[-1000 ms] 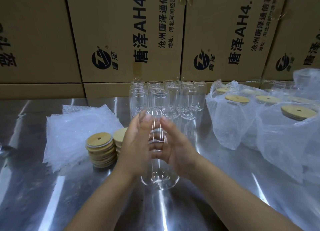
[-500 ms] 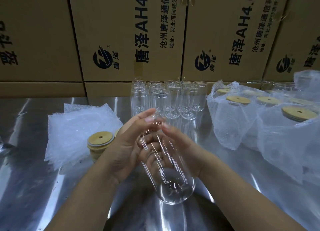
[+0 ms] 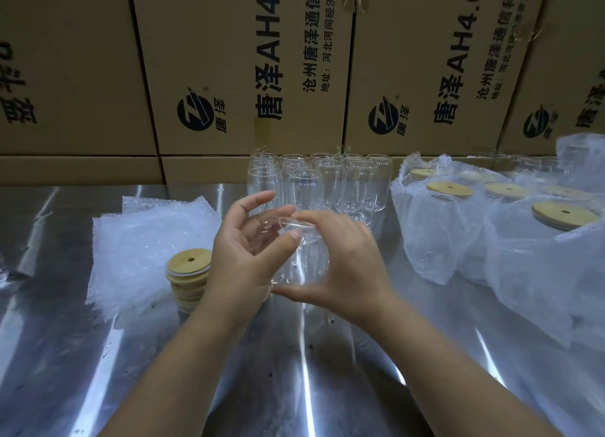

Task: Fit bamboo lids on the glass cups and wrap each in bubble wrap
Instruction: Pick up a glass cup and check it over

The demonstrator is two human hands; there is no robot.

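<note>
Over mid counter, above shiny metal: clear glass cup between both hands, off the surface, tilted, mouth end up near fingertips, no lid on it. Left hand on cup's left side, palm facing in, fingers loosely curled and spread, thumb across the front of the glass. Right hand on right side, index finger over the top rim area, thumb under the lower end, half-closed around the glass. Exact contact points hard to read through the clear glass.

Just left of left wrist: stack of bamboo lids, round, hole in top one, partly hidden behind the hand. Left of that, touching the stack: pile of bubble wrap sheets, flat on counter.

Behind hands: cluster of empty glass cups, upright, close together, unlidded. Right side: wrapped cups with bamboo lids fitted, bubble wrap bunched around each, tops showing. Along the back: cardboard boxes, printed logos and text, stacked as a wall.
</note>
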